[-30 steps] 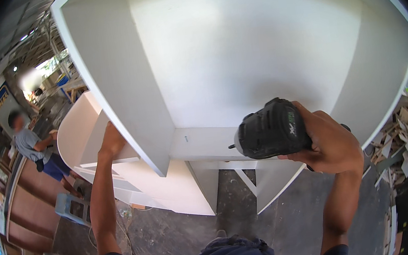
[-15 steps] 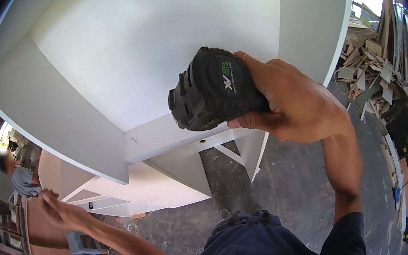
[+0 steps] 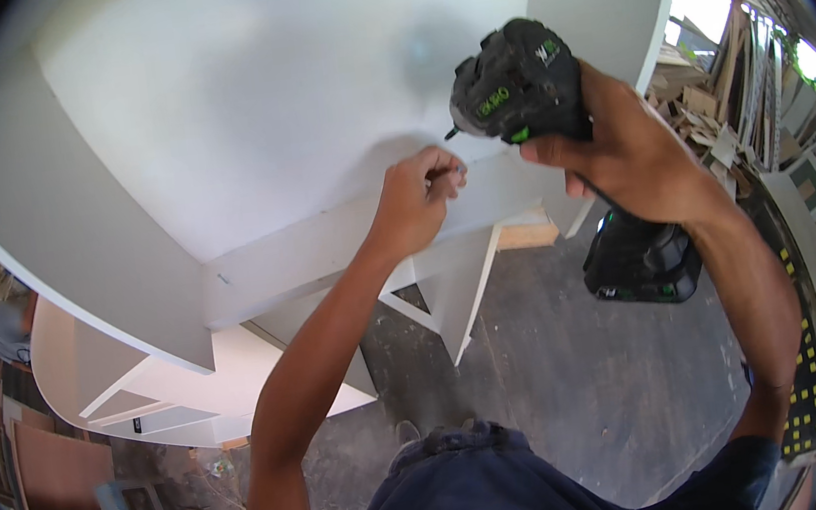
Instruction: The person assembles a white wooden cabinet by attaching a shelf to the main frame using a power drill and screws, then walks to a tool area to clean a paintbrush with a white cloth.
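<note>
Nine o'clock from the middle of my view, a thin metal screw sticks out of the smooth white ledge. Near twelve, my left hand pinches something tiny, probably another screw. About one, the rounded, ribbed black drill angles its slim bit near those fingertips, my right hand wrapped round its grip at two. I'd call this lining up; it calls for steadiness.
</note>
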Available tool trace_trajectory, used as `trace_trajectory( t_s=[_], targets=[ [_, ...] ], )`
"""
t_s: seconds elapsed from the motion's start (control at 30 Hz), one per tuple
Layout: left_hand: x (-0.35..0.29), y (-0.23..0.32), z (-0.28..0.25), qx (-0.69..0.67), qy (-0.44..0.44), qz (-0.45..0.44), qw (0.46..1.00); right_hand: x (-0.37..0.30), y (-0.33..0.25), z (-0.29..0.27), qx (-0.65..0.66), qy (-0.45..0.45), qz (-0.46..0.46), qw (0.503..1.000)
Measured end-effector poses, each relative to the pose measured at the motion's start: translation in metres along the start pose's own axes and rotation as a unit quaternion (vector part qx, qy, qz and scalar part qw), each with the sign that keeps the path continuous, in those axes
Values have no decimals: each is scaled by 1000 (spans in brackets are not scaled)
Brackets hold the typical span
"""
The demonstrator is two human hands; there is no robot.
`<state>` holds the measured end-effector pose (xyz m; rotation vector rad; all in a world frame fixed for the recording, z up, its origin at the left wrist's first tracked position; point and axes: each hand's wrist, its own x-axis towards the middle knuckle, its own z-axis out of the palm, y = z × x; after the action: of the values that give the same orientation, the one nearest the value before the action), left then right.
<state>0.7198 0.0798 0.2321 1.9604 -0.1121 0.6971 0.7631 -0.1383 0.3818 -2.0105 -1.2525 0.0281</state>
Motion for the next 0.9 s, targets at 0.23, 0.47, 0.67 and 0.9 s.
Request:
trace_trajectory(
  t_s=[0.23, 0.47, 0.67, 0.9],
  targets=[
    [47, -39, 46, -92, -19, -30, 995, 15, 21, 0, -103, 1, 167, 981],
    [59, -48, 58, -90, -39, 11, 995, 22, 20, 1, -129, -17, 206, 970],
    [56, -43, 61, -88, -34, 4, 996, 25, 18, 12, -133, -36, 226, 964],
    [55, -35, 63, -98, -46, -18, 994, 26, 15, 13, -130, -25, 236, 963]
  ],
)
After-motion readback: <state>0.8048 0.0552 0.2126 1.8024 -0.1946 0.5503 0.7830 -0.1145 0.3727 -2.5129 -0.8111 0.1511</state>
